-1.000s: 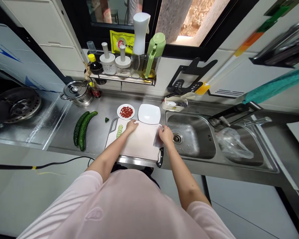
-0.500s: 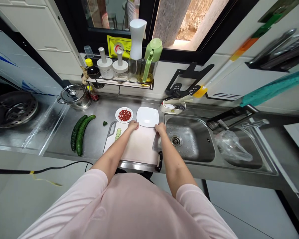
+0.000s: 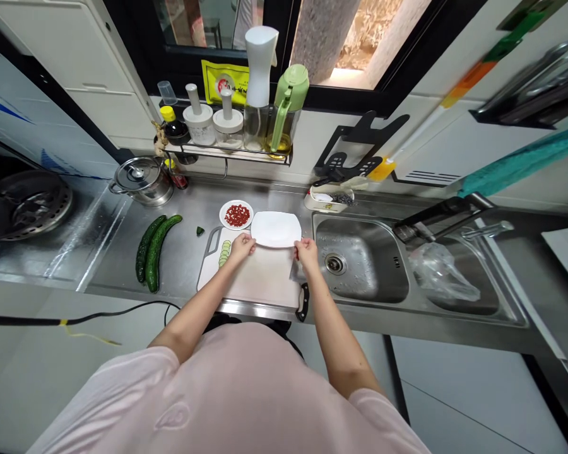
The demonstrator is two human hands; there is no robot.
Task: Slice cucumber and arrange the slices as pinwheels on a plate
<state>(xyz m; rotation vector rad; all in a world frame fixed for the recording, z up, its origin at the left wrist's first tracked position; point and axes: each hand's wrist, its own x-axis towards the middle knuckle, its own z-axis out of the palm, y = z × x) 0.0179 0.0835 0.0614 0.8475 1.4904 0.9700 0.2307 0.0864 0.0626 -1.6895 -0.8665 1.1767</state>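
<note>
A white plate (image 3: pixel 276 229) is held level by its near corners over the far edge of the white cutting board (image 3: pixel 265 277). My left hand (image 3: pixel 243 246) pinches its left corner and my right hand (image 3: pixel 306 251) its right corner. Cucumber slices (image 3: pixel 224 252) lie in a row on the board's left part, beside my left hand. Just behind that hand sits a round plate of chopped red pieces (image 3: pixel 237 215). A knife with a black handle (image 3: pixel 303 302) rests at the board's right edge, its blade partly hidden under my right arm.
Two whole cucumbers (image 3: pixel 156 253) and a cucumber end (image 3: pixel 199 231) lie on the steel counter to the left. A lidded pot (image 3: pixel 142 181) stands behind them. The sink (image 3: pixel 364 261) is at the right. Bottles and jars line a wall rack (image 3: pixel 227 153).
The white plate has moved nearer and slightly left, and now looks lifted over the board's far edge. Both hands have come nearer with it, the left one also shifting left.
</note>
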